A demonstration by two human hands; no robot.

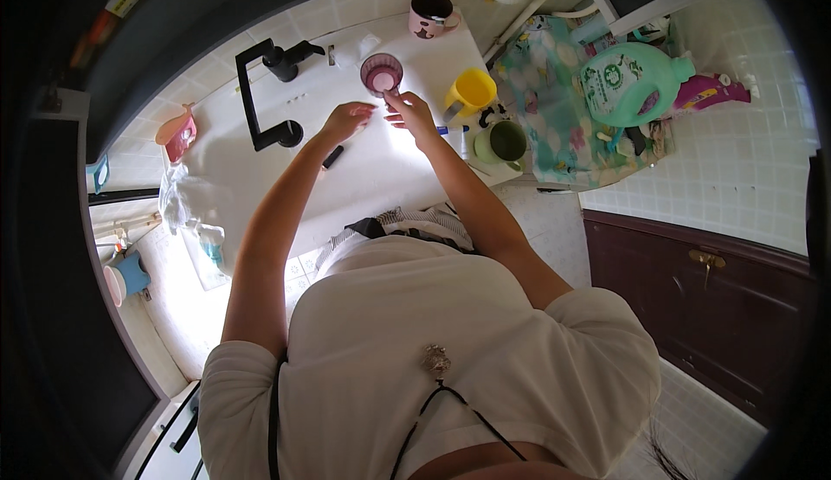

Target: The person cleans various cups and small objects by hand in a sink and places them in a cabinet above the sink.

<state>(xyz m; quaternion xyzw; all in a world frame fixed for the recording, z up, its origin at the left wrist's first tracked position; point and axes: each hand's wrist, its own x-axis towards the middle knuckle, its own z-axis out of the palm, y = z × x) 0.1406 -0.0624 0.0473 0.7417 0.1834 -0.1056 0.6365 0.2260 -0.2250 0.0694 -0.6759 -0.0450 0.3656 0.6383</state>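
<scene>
Purple cup (382,73) just ahead of right hand (410,115), near side pinched in its fingers, left hand (348,120) half-open, empty.

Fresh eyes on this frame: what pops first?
Probably the translucent purple cup in the right hand, near the middle of the white counter. Next, the angular black faucet left of it, then the bright yellow mug and big green detergent jug to its right.
</scene>
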